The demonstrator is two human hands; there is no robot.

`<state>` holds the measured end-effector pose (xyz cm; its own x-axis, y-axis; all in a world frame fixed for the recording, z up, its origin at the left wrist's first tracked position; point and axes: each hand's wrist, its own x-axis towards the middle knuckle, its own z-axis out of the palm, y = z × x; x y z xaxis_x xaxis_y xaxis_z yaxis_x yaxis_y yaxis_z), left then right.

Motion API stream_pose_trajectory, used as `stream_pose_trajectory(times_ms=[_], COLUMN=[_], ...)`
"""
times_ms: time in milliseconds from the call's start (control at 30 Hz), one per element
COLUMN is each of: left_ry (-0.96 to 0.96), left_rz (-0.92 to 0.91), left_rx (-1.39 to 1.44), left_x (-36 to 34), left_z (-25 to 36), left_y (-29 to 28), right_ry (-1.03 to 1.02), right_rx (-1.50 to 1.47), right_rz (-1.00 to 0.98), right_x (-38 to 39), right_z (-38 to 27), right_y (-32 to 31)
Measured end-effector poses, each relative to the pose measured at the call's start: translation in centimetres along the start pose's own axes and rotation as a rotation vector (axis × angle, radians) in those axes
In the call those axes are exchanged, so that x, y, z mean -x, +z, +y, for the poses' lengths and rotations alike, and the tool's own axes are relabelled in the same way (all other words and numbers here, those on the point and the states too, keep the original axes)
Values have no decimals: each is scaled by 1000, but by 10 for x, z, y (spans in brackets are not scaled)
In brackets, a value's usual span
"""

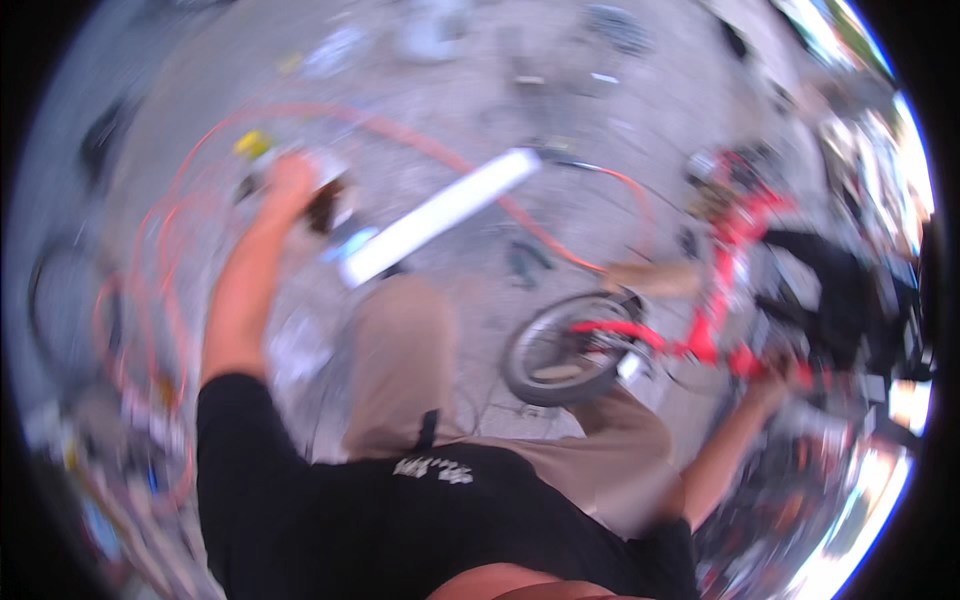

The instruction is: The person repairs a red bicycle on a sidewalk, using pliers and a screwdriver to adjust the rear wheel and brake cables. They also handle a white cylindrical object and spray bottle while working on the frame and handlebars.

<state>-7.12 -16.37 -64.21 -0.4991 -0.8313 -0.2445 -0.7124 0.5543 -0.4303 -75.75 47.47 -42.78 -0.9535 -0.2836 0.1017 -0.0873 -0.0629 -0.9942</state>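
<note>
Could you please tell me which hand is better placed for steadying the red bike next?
Probably the right hand: it is at the red bike, while the left hand is across the white bar from it.

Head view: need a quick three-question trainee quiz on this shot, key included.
1. True or false: the white bar shows to the left of the wheel in the picture.
2. Pick one. The hose is: a) green, b) orange, c) black.
3. Fill in: the hand at the red frame is the wearer's ___.

Key: 1. true; 2. b; 3. right hand (blurred, so its grip cannot be judged).
</note>
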Motion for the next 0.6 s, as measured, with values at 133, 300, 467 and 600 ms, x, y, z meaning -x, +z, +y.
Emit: stream_pose_trajectory(times_ms=[133, 300, 467, 600], left_ry=[-47, -164, -163, -95], left_rz=[71, 364, 270, 359], left_rx=[229, 293, 587, 823], left_x=[-4, 53, 113, 140], left_z=[-9, -1, 24, 32], left_y=[19, -15, -58, -93], right_ry=[62, -13, 28, -14], right_rx=[-86, -331, -218, -54], right_rz=[204, 34, 220, 416], right_x=[23, 41, 54, 56], right_z=[-9, -23, -37, -28], right_y=[27, 63, 73, 85])
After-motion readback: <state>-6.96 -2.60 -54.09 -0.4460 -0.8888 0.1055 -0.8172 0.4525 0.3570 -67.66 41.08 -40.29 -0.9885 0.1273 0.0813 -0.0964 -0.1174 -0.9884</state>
